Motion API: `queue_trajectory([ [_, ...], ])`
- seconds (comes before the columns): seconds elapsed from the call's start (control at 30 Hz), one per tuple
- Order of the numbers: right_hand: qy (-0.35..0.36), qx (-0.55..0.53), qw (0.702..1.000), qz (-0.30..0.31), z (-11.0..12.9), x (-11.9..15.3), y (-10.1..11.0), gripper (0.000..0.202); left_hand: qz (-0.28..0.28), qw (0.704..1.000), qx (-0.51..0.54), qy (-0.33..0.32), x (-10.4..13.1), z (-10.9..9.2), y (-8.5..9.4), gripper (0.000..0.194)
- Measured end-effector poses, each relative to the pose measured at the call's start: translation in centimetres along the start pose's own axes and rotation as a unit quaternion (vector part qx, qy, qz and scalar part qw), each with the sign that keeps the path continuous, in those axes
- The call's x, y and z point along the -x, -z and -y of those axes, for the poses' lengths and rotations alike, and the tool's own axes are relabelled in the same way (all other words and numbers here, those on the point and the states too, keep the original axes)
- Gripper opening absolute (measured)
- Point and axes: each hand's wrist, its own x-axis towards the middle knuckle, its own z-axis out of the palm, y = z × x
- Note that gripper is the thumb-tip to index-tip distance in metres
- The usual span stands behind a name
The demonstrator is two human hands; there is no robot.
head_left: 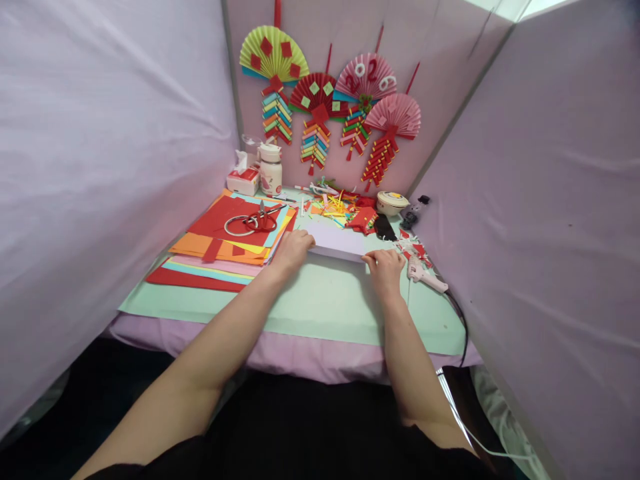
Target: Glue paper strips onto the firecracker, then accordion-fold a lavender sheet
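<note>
A sheet of pale lilac paper [334,239] lies on the green mat [320,293], its near edge folded into a strip. My left hand [295,250] pinches the left end of that strip. At the right end, my right hand [386,268] holds the fold between thumb and fingers. Left of my left hand are stacked coloured papers [215,223], with scissors [263,219] and a roll of white tape [241,227] on top. A white hot glue gun [425,275] rests just right of my right hand.
Paper scraps [336,205], a black phone [385,227] and a lidded bowl [393,202] lie behind the sheet. A tissue box [243,181] and bottle [271,172] stand at the back left. Paper fans [373,77] hang on the back wall. Fabric walls flank both sides.
</note>
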Motion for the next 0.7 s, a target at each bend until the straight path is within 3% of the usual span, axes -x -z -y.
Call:
queue_trajectory([
  [0.17,-0.033,-0.015,0.999,-0.01,-1.1,-0.1,0.0,0.033,-0.015,0.998,-0.024,0.052,-0.4,0.5,0.1,0.025],
  [0.4,-0.036,-0.02,0.999,-0.007,-1.5,0.0,-0.1,0.026,-0.014,1.0,0.003,0.013,0.0,1.4,0.2,0.021],
  [0.57,-0.059,-0.006,0.998,-0.021,-1.6,0.0,-0.2,0.028,-0.032,0.999,0.005,0.043,0.0,1.2,0.7,0.022],
  [0.7,-0.072,-0.002,0.997,-0.037,-1.8,-0.1,-0.1,0.031,-0.036,0.999,0.013,0.027,-0.2,0.9,0.8,0.021],
])
